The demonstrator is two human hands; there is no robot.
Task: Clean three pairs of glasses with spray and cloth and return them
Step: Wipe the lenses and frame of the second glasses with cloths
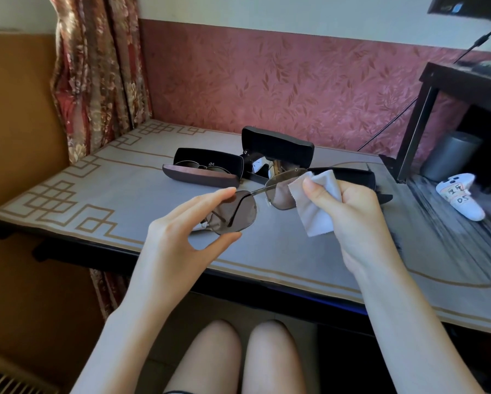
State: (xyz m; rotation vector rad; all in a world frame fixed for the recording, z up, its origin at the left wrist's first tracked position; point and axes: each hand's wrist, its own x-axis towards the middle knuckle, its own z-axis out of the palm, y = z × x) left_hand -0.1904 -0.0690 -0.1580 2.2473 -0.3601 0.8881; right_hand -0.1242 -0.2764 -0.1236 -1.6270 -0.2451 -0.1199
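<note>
sunglasses (236, 215) over table (142, 194), pink wallpaper (267, 81)

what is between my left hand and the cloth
In the head view, the tinted sunglasses span that gap: the left hand pinches one lens, and the cloth, gripped by the right hand, meets the other lens.

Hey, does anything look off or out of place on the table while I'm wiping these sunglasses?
Nothing looks spilled or broken. One small oddity: the left hand pinches the sunglasses by the rim of one lens, so fingertips may smudge it, while the right hand holds the cloth to the other lens.
</note>
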